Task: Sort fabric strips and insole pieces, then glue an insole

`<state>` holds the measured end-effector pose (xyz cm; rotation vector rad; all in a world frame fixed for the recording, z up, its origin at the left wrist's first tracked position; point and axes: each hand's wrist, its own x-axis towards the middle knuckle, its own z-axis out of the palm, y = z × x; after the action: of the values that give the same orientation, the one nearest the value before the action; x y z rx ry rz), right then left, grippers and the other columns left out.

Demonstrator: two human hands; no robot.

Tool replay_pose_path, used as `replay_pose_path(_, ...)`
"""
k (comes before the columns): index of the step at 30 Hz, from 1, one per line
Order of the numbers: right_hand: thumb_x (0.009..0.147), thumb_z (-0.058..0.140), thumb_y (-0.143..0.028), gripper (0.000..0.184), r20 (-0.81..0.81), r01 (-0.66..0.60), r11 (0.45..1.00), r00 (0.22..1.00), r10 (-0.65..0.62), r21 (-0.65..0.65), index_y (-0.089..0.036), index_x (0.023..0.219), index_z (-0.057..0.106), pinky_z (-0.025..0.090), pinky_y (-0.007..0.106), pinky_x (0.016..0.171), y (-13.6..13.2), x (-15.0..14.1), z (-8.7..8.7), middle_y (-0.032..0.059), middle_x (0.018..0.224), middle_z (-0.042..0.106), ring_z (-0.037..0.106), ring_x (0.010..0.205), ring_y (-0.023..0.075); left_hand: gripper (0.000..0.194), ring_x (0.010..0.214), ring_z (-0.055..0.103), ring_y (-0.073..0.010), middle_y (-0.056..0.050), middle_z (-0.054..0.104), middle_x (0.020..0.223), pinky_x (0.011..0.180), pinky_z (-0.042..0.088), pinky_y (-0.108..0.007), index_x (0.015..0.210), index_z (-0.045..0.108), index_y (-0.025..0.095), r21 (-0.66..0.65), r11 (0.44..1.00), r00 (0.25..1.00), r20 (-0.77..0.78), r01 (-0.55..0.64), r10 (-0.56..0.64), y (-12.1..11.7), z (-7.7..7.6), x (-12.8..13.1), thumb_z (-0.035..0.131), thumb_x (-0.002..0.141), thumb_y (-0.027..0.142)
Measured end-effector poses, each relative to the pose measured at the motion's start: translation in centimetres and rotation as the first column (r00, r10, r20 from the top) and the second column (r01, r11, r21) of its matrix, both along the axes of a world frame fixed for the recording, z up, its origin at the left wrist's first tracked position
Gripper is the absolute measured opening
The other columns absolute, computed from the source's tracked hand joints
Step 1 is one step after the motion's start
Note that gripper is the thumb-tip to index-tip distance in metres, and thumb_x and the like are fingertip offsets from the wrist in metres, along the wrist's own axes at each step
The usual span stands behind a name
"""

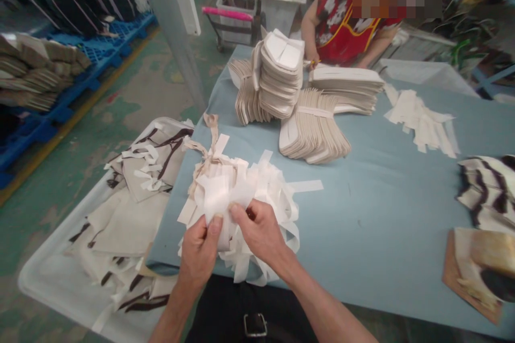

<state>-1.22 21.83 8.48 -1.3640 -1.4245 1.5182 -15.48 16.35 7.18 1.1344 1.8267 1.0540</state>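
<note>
My left hand point(201, 244) pinches a white fabric strip point(217, 195) between thumb and fingers, close to the table's near left corner. Right beside it, my right hand point(259, 228) grips the same white material with thumb and curled forefinger. Whether it is one strip or two laid together, I cannot tell. Beneath and around both hands lies a loose heap of white strips point(287, 206), some curling over the near edge. Beige ties point(211, 142) stick up from the heap's far left side.
Bundled stacks of beige fabric pieces point(316, 126) stand at the back of the blue table point(378, 193). More white strips point(422, 120) lie at right. A white bin point(48, 257) of cut pieces stands at left. Across the table is a person in a red apron point(348, 37).
</note>
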Motion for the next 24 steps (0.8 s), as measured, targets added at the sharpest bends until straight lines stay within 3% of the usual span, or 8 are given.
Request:
replay_pose_path(6, 0.099, 0.044, -0.053, 0.047, 0.305, 0.073, 0.993, 0.947, -0.1, 0.097, -0.021, 0.066, 0.052, 0.033, 0.029, 0.06, 3.4, 0.5, -4.0, -0.0007, 0.061, 0.052, 0.05, 0.062, 0.0161, 0.064, 0.075, 0.071, -0.0255, -0.009, 0.077, 0.078, 0.074, 0.057, -0.034, 0.086, 0.076, 0.015, -0.011, 0.964, 0.963, 0.05, -0.265, 0.266, -0.2, -1.5, -2.1, 0.054, 0.089, 0.075)
replay_pose_path(9, 0.094, 0.057, -0.048, 0.037, 0.549, 0.053, 0.982, 0.823, -0.146, 0.182, -0.014, 0.104, 0.068, 0.045, 0.035, 0.077, 5.1, 1.5, -5.2, 0.014, 0.104, 0.072, 0.064, 0.092, 0.0262, 0.059, 0.086, 0.074, -0.028, -0.011, 0.079, 0.083, 0.082, 0.057, -0.035, 0.086, 0.077, 0.015, 0.01, 0.96, 0.96, -0.021, -0.28, 0.28, -0.5, -1.3, -3.2, 0.057, 0.09, 0.071)
replay_pose_path(11, 0.091, 0.063, -0.045, 0.053, 0.585, 0.084, 0.966, 0.782, -0.215, 0.242, -0.012, 0.131, 0.061, 0.047, 0.039, 0.089, 5.2, 2.1, -4.7, 0.0205, 0.132, 0.066, 0.064, 0.105, 0.0286, 0.053, 0.082, 0.073, -0.0257, -0.009, 0.077, 0.079, 0.081, 0.056, -0.034, 0.081, 0.075, 0.016, 0.032, 0.97, 0.971, -0.006, -0.239, 0.239, -0.7, -0.9, -3.4, 0.059, 0.091, 0.066)
replay_pose_path(13, 0.095, 0.058, -0.048, 0.049, 0.48, 0.068, 0.98, 0.864, -0.151, 0.187, -0.015, 0.131, 0.063, 0.048, 0.039, 0.089, 4.5, 2.3, -3.1, 0.0159, 0.13, 0.069, 0.066, 0.1, 0.0251, 0.052, 0.067, 0.067, -0.0206, -0.005, 0.072, 0.068, 0.069, 0.054, -0.03, 0.081, 0.072, 0.016, 0.038, 0.983, 0.979, 0.099, -0.182, 0.178, -0.9, -0.6, -2.9, 0.059, 0.093, 0.065)
replay_pose_path(15, 0.098, 0.054, -0.051, 0.04, 0.224, -0.063, 0.996, 0.973, 0.049, 0.057, -0.018, 0.112, 0.071, 0.048, 0.035, 0.083, 3.2, 2.0, -1.0, 0.0082, 0.11, 0.075, 0.065, 0.091, 0.0209, 0.054, 0.053, 0.058, -0.0167, -0.001, 0.065, 0.057, 0.056, 0.049, -0.028, 0.08, 0.07, 0.017, 0.029, 0.994, 0.969, 0.226, -0.107, 0.098, -0.9, -0.3, -2.1, 0.058, 0.094, 0.068)
replay_pose_path(18, 0.096, 0.058, -0.05, 0.035, -0.151, -0.251, 0.966, 0.959, 0.239, -0.067, -0.019, 0.084, 0.067, 0.045, 0.027, 0.068, 1.2, 0.7, 1.6, 0.0009, 0.078, 0.069, 0.061, 0.074, 0.0156, 0.064, 0.047, 0.05, -0.0135, 0.0, 0.057, 0.05, 0.05, 0.043, -0.025, 0.063, 0.062, 0.018, 0.009, 0.998, 0.956, 0.289, 0.055, -0.055, -0.7, 0.2, -0.9, 0.056, 0.093, 0.073)
replay_pose_path(21, 0.095, 0.057, -0.043, 0.033, -0.182, -0.214, 0.973, 0.964, 0.196, -0.089, -0.02, 0.071, 0.056, 0.037, 0.025, 0.056, 0.2, -0.3, 2.5, -0.0033, 0.065, 0.056, 0.052, 0.06, 0.0116, 0.068, 0.044, 0.043, -0.011, 0.001, 0.051, 0.047, 0.046, 0.038, -0.024, 0.057, 0.056, 0.018, -0.024, 0.99, 0.947, 0.295, 0.141, -0.128, -0.6, 0.4, -0.3, 0.056, 0.091, 0.077)
replay_pose_path(24, 0.091, 0.061, -0.04, 0.033, -0.043, -0.103, 0.994, 0.994, 0.102, -0.035, -0.02, 0.065, 0.052, 0.034, 0.025, 0.057, 0.1, -0.5, 1.9, -0.0039, 0.065, 0.05, 0.046, 0.061, 0.011, 0.062, 0.053, 0.052, -0.0135, 0.0, 0.06, 0.057, 0.052, 0.045, -0.023, 0.073, 0.067, 0.016, -0.05, 0.991, 0.939, 0.328, 0.127, -0.104, -0.6, 0.1, -0.5, 0.061, 0.09, 0.075)
